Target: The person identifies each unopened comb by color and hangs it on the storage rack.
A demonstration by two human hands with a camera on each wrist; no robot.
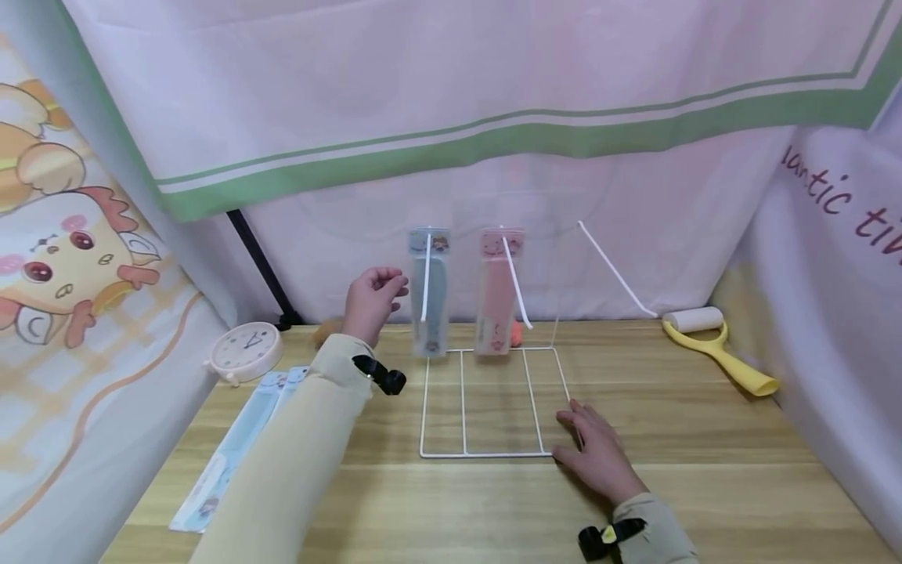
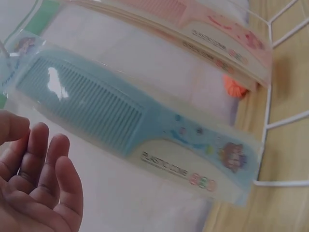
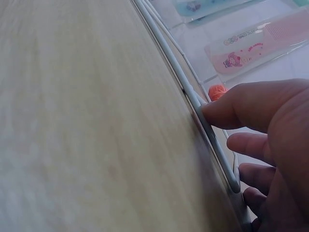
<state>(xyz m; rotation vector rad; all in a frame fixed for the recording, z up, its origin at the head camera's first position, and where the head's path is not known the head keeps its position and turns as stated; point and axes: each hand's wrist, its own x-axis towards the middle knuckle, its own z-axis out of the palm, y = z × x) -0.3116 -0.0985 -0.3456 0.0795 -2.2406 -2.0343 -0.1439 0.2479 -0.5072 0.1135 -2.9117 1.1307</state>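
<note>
A blue plastic comb in a clear packet (image 1: 431, 301) hangs from the left prong of a white wire rack (image 1: 486, 455). My left hand (image 1: 373, 304) is just left of it, fingers loosely bent and apart from the packet. In the left wrist view, that hand (image 2: 41, 179) holds nothing visible. Pink packaged combs (image 1: 497, 298) hang on the middle prong, at least two layered in the left wrist view. My right hand (image 1: 595, 450) rests on the rack's front right corner, with the thumb touching the front bar in the right wrist view.
More blue comb packets (image 1: 236, 454) lie on the table, partly under my left sleeve. A pink clock (image 1: 245, 352) stands behind them. The right prong (image 1: 616, 269) carries nothing. A yellow-handled lint roller (image 1: 733, 364) lies at right; an orange ball (image 1: 517, 334) sits behind the rack.
</note>
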